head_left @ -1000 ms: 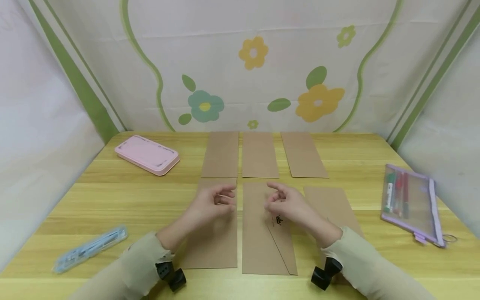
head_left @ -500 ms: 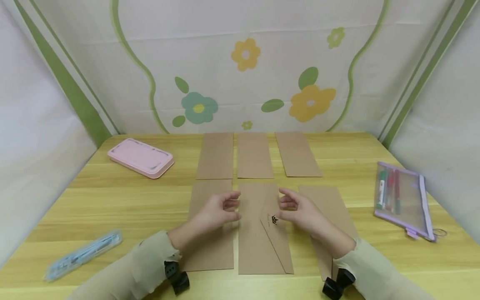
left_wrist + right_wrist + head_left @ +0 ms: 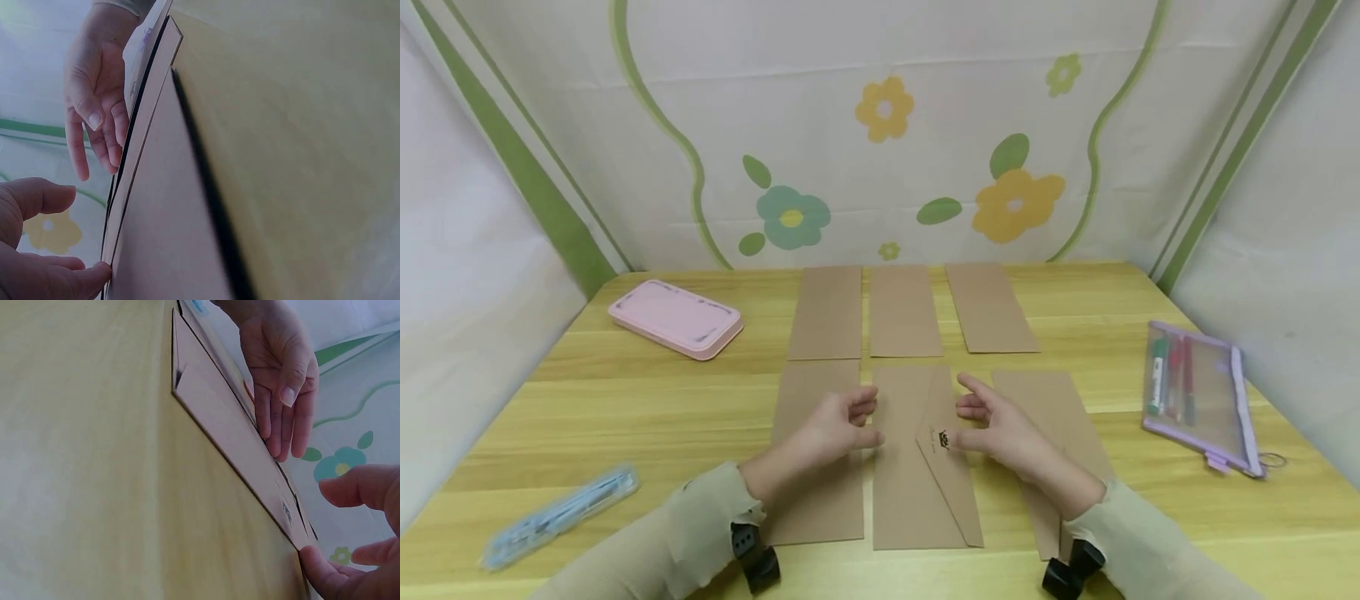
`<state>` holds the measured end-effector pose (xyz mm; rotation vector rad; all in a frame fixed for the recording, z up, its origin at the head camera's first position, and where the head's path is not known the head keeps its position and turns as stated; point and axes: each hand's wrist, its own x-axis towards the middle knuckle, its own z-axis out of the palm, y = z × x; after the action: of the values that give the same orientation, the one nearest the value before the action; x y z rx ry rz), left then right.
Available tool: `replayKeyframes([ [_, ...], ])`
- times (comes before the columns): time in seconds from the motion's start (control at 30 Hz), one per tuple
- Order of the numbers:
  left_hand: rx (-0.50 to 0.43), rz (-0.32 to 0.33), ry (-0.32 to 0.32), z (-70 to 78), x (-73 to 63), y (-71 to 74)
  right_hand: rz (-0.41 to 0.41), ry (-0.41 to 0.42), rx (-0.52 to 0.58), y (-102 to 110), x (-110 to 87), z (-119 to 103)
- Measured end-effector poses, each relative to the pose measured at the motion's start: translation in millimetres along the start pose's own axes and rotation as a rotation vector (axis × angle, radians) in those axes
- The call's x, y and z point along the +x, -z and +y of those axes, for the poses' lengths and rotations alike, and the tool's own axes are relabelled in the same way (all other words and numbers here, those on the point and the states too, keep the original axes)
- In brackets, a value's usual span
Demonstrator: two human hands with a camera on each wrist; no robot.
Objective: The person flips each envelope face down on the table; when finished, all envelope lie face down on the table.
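Observation:
The middle front kraft envelope (image 3: 917,500) lies on the table between my two hands, its slanted flap and small black crown print facing up. My left hand (image 3: 831,429), fingers loosely bent and thumb apart, is over the left front envelope (image 3: 823,517), with its fingertips at the middle one's left edge. At the middle envelope's right edge is my right hand (image 3: 1007,429), its thumb close to the crown print. The right forearm partly covers the right front envelope (image 3: 1045,392). In the right wrist view, the right hand's lower fingertips (image 3: 312,556) are right at the envelope's edge. Neither hand grips anything.
Three more envelopes (image 3: 904,312) form a back row. A pink case (image 3: 673,315) is at the back left, a light blue pen packet (image 3: 561,512) at the front left. On the right lies a purple-edged mesh pouch (image 3: 1210,400) with markers inside. A floral curtain (image 3: 820,100) hangs behind.
The head view has turned slightly right. My right hand has moved from over the middle envelope to its right edge, uncovering the crown print. My left hand has shifted right to its left edge.

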<state>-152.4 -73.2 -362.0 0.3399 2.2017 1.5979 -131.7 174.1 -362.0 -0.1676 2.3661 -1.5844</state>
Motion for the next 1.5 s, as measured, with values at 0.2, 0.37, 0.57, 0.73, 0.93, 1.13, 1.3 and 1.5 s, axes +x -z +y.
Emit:
replayKeyframes([
  [0.2, -0.101, 0.041, 0.048, -1.9, 0.7, -3.3, -0.008, -0.004, 0.021, 0, 1.1, 1],
  [0.37, -0.207, 0.091, 0.055, -5.2, 1.9, -5.1, -0.015, 0.0, 0.017, 0, 0.7, 0],
  [0.57, -0.281, 0.108, 0.051, -7.5, 0.1, -5.8, -0.059, -0.003, 0.057, -3, 0.8, 1],
  [0.73, -0.342, 0.137, 0.036, -8.6, -0.6, -5.5, -0.08, 0.013, 0.068, -4, 0.3, 1],
  [0.93, -0.4, 0.175, 0.017, -10.2, -0.6, -4.2, -0.083, 0.011, 0.085, -7, 2.6, 2],
  [1.13, -0.459, 0.239, -0.029, -12.7, -1.7, -1.3, -0.081, 0.01, 0.093, -15, 7.1, -1],
  [1.3, -0.48, 0.306, -0.073, -12.9, -5.0, 2.1, -0.08, 0.002, 0.111, -24, 11.6, -5],
  [1.5, -0.477, 0.383, -0.087, -9.4, -10.3, 3.8, -0.068, -0.003, 0.117, -36, 15.3, -7],
])
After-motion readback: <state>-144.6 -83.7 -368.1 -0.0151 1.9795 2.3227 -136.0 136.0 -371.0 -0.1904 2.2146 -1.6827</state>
